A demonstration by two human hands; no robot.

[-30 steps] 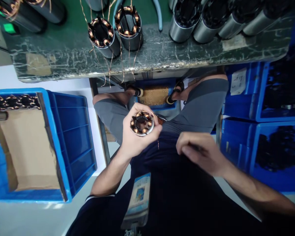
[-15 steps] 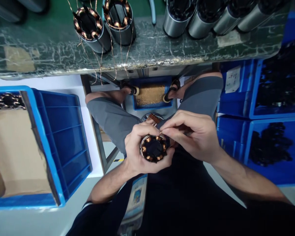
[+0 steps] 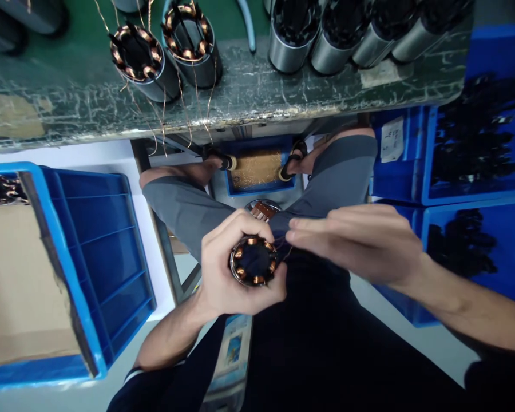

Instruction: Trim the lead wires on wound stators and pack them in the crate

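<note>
My left hand [image 3: 223, 269] is wrapped round a motor stator [image 3: 254, 261], its open end facing up. A ring of copper coils shows around the dark middle of the stator. Thin copper wires [image 3: 289, 250] come off its right side towards my right hand [image 3: 364, 243]. That hand is blurred, with thumb and forefinger pressed together at the wire, just right of the stator. What lies between those fingertips is hard to see. Beyond my hands, two wound stators [image 3: 154, 74] stand at the edge of the green bench [image 3: 240, 97], loose wires hanging over it.
Several silver cylinders with dark tops [image 3: 292, 51] line the bench at right, near a blue tube [image 3: 248, 26]. At left is a blue crate [image 3: 98, 343] with cardboard and coils. Blue bins of black parts [image 3: 461, 243] stand at right; a blue tray [image 3: 260, 189] lies between my feet.
My right hand has moved a little to the right, away from the stator, and its fingers have straightened. My left hand still holds the stator. The whole view has shifted slightly.
</note>
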